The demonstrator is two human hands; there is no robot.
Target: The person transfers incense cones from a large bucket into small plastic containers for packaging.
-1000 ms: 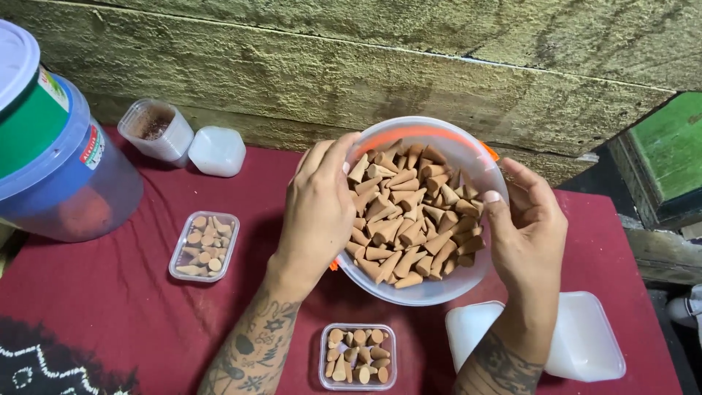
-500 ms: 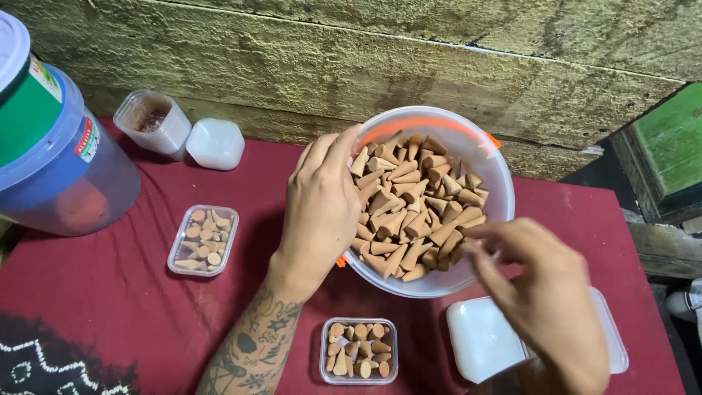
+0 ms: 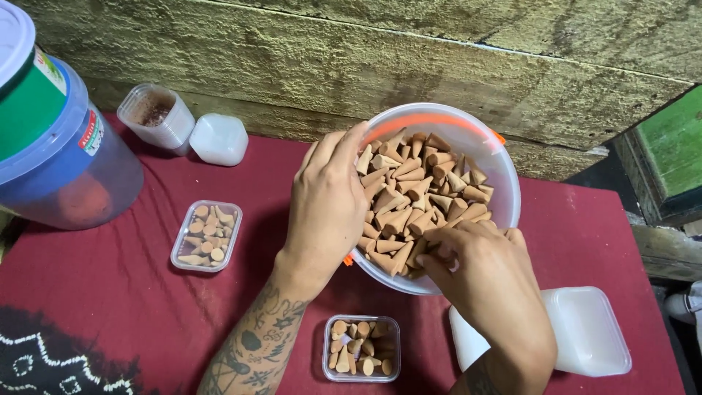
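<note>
— Cones [image 3: 417, 205], tan, clay-coloured, heaped in the white plastic bucket [image 3: 504, 183] at the far edge of the red-covered table [image 3: 110, 300], against the rough wall [image 3: 439, 66]. Fingers?

— Right hand [image 3: 491, 281]: fingertips bunched together, dug into the near side of the heap, touching cones. Whether one is actually pinched, cannot tell; the tips are buried. Left hand [image 3: 329, 208]: fingers pressed side by side, curved over the bucket's left rim, thumb tip on the cones just inside. Forearm is tattooed.

— Bucket itself?

— Tilted toward the person, mouth facing the camera, orange handle [image 3: 431, 121] lying along the upper inside rim. Near full.

— Nearest things outward?

— Small clear rectangular box [image 3: 362, 349] packed with cones, at the near edge, between the two forearms. Just right of it, partly under the right wrist, a white square tub [image 3: 585, 329], near the right corner.

— Further left?

— Second clear box [image 3: 206, 235], also filled with cones, lidless, mid-left of the table. At the far left corner, a small clear jar [image 3: 156, 113] with dark residue inside, touching a white lid [image 3: 218, 139] beside it. Big blue translucent container [image 3: 69, 157] with green-and-white top at the left edge. Black cloth with white pattern [image 3: 51, 351] at the near left corner.
</note>
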